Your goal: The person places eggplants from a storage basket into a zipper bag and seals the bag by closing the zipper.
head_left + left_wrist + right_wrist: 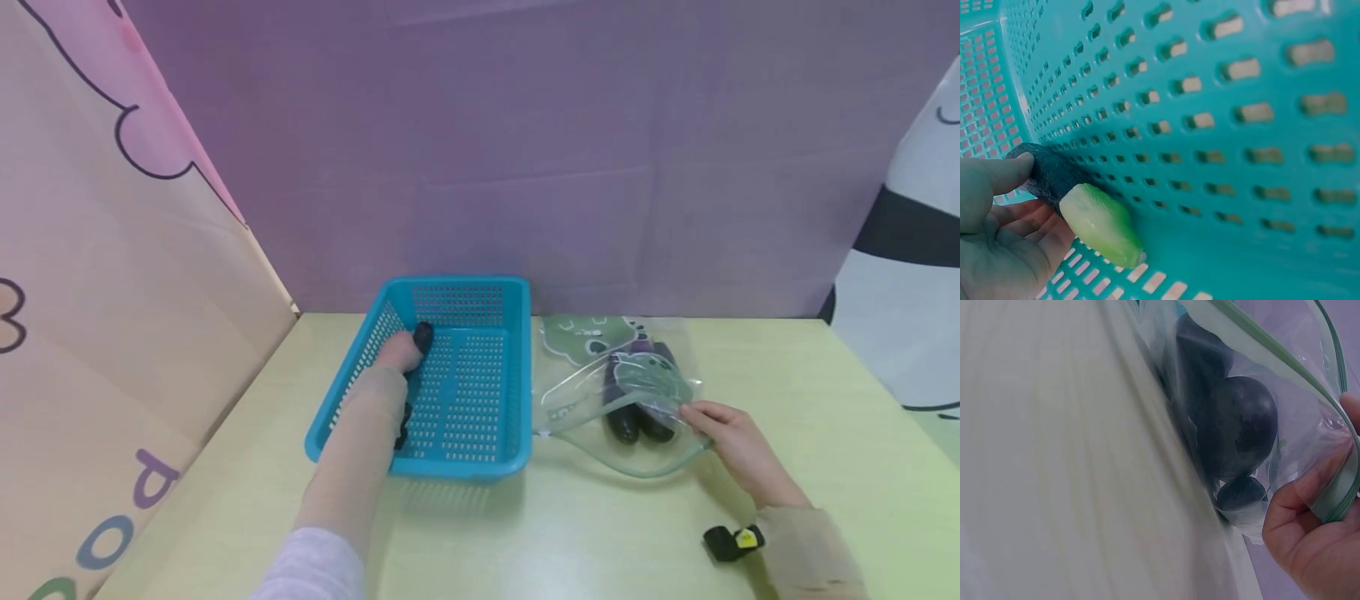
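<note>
My left hand [399,352] reaches into the blue plastic basket [520,375]. In the left wrist view its thumb and fingers grip a dark, rough-skinned vegetable [1047,172] with a smooth light green end, beside the perforated wall. Another dark piece [402,427] lies in the basket, partly hidden by the forearm. My right hand [731,437] pinches the green-edged mouth of a clear zip bag [558,392] with a green cartoon print. The bag's mouth gapes toward me. Inside lie dark purple eggplants [621,421], their rounded ends near the opening; the right wrist view shows them closely [1241,425].
Basket and bag stand side by side on a pale wooden table [585,542]. A purple cloth [480,150] hangs behind the table. A printed cartoon panel [112,292] borders the left side, and another [907,275] shows at the right.
</note>
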### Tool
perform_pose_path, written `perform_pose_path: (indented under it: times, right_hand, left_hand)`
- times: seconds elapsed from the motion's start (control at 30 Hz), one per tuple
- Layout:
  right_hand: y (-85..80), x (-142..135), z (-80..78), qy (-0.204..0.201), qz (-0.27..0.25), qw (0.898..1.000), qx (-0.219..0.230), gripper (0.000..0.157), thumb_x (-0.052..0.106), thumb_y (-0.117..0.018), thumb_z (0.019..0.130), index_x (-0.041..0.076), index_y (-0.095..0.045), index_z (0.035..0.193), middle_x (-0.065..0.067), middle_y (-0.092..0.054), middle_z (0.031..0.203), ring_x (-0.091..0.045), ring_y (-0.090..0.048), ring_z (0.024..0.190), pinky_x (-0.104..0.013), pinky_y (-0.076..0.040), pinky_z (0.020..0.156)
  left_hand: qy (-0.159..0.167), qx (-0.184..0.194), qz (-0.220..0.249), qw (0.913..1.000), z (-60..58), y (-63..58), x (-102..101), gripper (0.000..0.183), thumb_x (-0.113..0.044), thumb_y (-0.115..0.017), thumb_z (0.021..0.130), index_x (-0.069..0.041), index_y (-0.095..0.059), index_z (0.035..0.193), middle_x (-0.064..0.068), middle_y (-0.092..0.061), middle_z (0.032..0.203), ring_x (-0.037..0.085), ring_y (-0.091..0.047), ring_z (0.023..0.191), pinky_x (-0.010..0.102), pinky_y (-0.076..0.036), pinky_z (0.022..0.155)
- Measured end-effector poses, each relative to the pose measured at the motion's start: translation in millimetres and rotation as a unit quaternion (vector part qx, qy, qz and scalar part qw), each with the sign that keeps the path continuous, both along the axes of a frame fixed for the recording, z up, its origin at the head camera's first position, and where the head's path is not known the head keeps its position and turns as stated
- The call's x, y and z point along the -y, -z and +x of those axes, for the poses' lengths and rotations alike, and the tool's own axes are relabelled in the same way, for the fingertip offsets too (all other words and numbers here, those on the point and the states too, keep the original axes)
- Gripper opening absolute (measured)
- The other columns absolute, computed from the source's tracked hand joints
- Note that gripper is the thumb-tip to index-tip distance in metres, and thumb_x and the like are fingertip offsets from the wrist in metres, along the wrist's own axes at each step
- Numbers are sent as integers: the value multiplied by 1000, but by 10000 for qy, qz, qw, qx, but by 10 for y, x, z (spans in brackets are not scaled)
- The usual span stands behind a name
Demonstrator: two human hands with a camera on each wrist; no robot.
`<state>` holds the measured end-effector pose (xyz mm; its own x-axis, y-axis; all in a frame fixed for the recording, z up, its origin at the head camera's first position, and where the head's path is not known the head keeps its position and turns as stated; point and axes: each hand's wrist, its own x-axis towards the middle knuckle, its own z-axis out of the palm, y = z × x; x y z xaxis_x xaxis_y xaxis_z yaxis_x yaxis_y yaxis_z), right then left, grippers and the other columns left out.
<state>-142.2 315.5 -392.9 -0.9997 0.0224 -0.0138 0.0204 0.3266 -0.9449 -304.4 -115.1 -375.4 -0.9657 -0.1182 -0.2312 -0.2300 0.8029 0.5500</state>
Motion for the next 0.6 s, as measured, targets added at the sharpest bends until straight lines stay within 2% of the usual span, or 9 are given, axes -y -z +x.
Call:
perform_pose_path:
  times: [0.23, 0.6]
  right_hand:
    - [9, -16, 4, 3, 53, 10000, 21, 20, 23, -51, 95, 26, -68, 85, 18, -53, 74, 2, -47, 74, -15, -43, 64]
    - [21, -13, -14, -6, 82, 10000, 29, 20, 22, -51, 95, 24, -69, 85, 18, -52, 74, 2, -47, 73, -15, -43, 64]
  left_hand:
    - [188, -6, -173, 9997, -19, -9, -5, 34, -23, -48, 95, 3, -57, 114, 21, -62, 107, 29, -59, 93, 43, -50, 87]
    - [27, 83, 75, 9999, -19, 20, 20, 35, -27, -47, 95, 1, -56, 115, 20, -61, 107, 28, -60, 91, 44, -52, 84]
